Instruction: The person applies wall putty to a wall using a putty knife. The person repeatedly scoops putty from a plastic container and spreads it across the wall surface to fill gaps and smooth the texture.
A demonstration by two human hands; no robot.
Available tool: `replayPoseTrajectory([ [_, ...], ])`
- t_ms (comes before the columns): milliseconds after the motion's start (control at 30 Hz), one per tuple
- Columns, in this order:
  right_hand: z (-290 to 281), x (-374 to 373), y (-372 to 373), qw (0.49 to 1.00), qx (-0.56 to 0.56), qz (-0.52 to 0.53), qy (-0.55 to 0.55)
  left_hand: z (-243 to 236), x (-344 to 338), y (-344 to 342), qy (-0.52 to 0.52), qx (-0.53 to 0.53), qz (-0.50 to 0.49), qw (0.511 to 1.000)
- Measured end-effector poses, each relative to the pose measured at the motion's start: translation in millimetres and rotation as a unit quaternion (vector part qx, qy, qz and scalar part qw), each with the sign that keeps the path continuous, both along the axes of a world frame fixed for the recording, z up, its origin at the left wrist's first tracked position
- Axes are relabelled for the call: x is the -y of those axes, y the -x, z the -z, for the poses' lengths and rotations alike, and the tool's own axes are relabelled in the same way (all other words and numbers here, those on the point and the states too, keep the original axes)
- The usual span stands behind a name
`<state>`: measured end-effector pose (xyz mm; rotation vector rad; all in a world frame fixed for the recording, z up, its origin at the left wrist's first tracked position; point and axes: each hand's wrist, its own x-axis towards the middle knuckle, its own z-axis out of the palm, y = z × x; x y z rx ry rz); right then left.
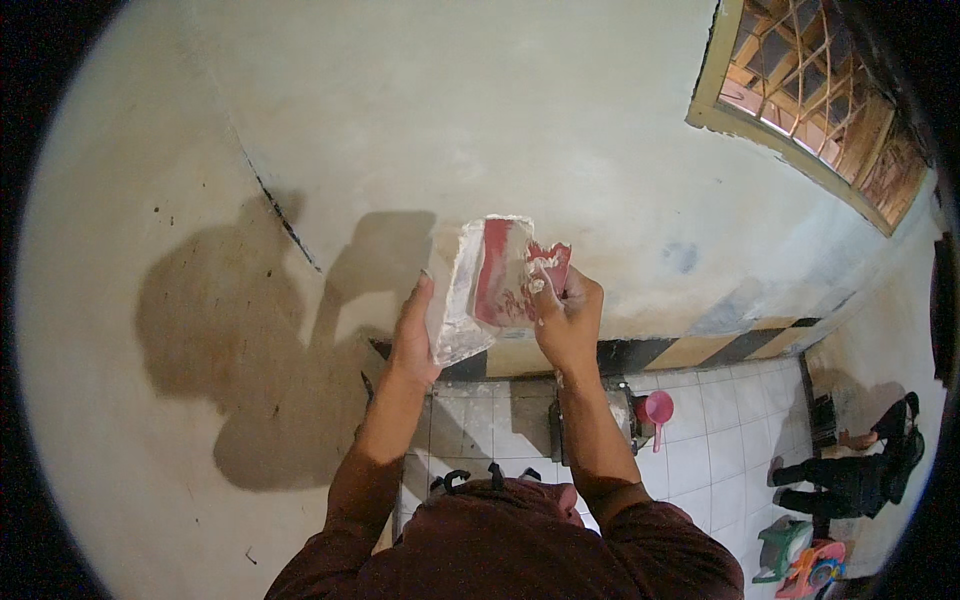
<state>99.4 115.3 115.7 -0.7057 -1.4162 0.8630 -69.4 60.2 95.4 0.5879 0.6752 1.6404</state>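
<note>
My left hand (413,330) grips the left edge of a flat, putty-smeared holder (462,310), with its fingers mostly hidden behind. The holder has a whitish rim and a red and grey inner face. My right hand (572,315) is closed around a small red scraper (562,262) at the holder's right side. White putty clings to the scraper's edge and to my right thumb. Whether the scraper touches the holder, I cannot tell. Both hands are up in front of a pale plastered wall (400,120).
A dark crack (280,220) runs down the wall at left. Upper right is a latticed window (810,90). Black and tan tiles (690,352) edge the wall above white floor tiles (700,420). A pink dipper (657,407) lies below; a person in dark clothes (850,480) is at right.
</note>
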Motion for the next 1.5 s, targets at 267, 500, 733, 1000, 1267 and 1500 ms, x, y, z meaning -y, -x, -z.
replayPoseTrajectory([
  [267,-3,-5,6,0.986,-0.045,-0.151,0.057,19,-4,8,-0.004,-0.082,-0.055,0.995],
  [500,-15,2,3,0.974,-0.064,-0.158,0.149,12,7,2,-0.029,0.064,-0.073,0.995],
  [733,-3,-11,18,0.981,-0.032,-0.136,0.134,17,7,19,-0.027,0.064,-0.066,0.995],
  [1000,-10,-1,42,0.956,-0.066,-0.204,0.200,21,8,38,-0.003,0.049,-0.045,0.998],
  [1267,-9,2,56,0.928,-0.158,-0.187,0.280,17,11,54,-0.009,0.028,-0.036,0.999],
  [1500,-3,-4,57,0.909,-0.200,-0.178,0.319,21,6,60,-0.003,0.034,-0.018,0.999],
])
